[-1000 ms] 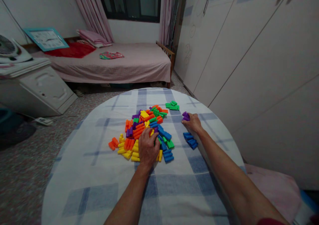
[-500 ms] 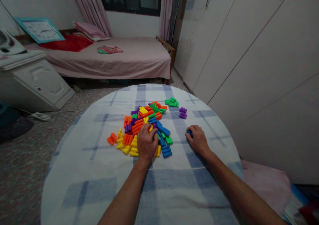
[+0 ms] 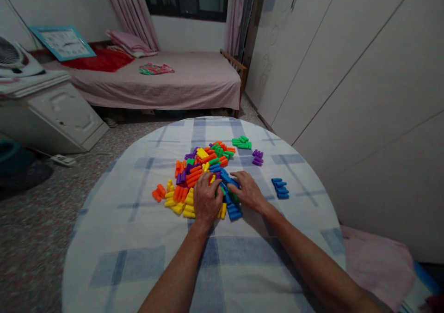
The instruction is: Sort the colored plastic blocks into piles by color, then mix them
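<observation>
A heap of mixed plastic peg blocks (image 3: 197, 176) in orange, yellow, purple, green and blue lies in the middle of a round table with a blue-and-white plaid cloth (image 3: 145, 239). My left hand (image 3: 207, 201) rests on the near part of the heap, fingers curled over the pegs, and I cannot tell whether it holds any. My right hand (image 3: 248, 192) lies beside it, its fingertips on blue pegs (image 3: 227, 179) at the heap's right side. Apart from the heap sit a green group (image 3: 242, 143), a purple group (image 3: 257, 157) and a blue group (image 3: 280, 188).
The round table's edge curves close by on all sides. Tall white wardrobe doors (image 3: 360, 82) fill the right side. A bed with a pink sheet (image 3: 180, 86) stands beyond the table, and a white cabinet (image 3: 58, 114) with a fan on top stands at the left.
My right hand has moved left from the far right of the cloth to the heap, leaving the blue group uncovered. My left hand has stayed on the heap.
</observation>
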Available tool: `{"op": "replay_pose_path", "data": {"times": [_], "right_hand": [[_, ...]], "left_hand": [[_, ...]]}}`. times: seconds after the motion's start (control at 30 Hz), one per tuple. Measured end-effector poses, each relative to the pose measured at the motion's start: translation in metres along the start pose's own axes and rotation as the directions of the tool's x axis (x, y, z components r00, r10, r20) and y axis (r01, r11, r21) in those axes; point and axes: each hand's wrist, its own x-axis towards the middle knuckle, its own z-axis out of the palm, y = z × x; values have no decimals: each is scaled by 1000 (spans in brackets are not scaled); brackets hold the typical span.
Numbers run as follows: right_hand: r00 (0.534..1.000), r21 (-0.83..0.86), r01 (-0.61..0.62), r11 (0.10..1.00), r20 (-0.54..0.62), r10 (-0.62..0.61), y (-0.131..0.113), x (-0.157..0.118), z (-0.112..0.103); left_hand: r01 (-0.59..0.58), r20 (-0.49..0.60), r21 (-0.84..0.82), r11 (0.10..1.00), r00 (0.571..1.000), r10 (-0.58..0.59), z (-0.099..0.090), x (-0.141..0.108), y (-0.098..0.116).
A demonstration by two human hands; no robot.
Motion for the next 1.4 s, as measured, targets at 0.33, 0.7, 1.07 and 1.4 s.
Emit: {"op": "replay_pose_path", "data": {"times": [0.33,0.7,1.07,1.4], "right_hand": [[985,-108,-172,979,-12,172,19,-2,-6],[971,-464,-229,855,-168,169,47,-26,-42],[948,-479,-303,824,-244,206,65,-36,-41],[987,-70,-106,992,-126,96,16,-27,0]], "left_hand": [[23,16,-19,1000,1000,-23,0,0,2],[9,16,2,1000,1000,-9,-1,1,1],[15,6,-1,1000,1000,-15,0,0,1],[7,17,-4,1000,1000,-7,-1,-1,1]]}}
